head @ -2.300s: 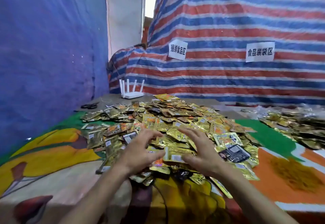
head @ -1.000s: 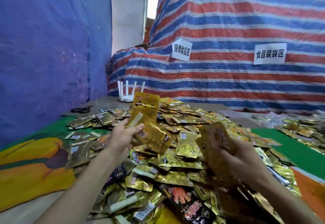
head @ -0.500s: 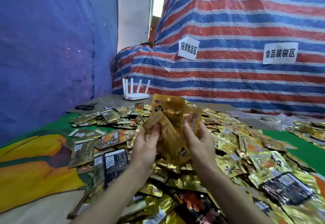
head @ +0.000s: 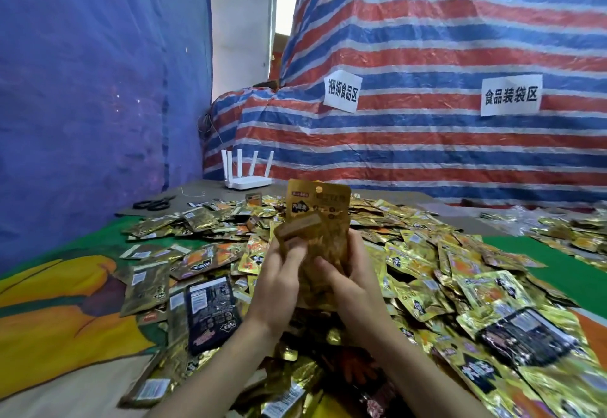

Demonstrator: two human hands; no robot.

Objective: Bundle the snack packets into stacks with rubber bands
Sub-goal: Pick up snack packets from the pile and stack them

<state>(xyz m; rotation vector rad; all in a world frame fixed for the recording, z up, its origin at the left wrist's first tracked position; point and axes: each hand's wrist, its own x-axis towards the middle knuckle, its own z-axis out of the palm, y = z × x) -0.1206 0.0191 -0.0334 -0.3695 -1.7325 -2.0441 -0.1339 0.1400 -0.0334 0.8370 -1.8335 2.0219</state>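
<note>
Gold snack packets (head: 317,220) (several, upright) are gripped by left hand (head: 279,286) and right hand (head: 351,286) above the desk's (head: 49,319) loose pile (head: 427,269).

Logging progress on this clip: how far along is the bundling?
Done: no banded stack shows. In hand: left hand and right hand grip a few gold packets upright together above the loose pile. Left: no rubber band is visible on them, and the whole pile awaits bundling.
</note>
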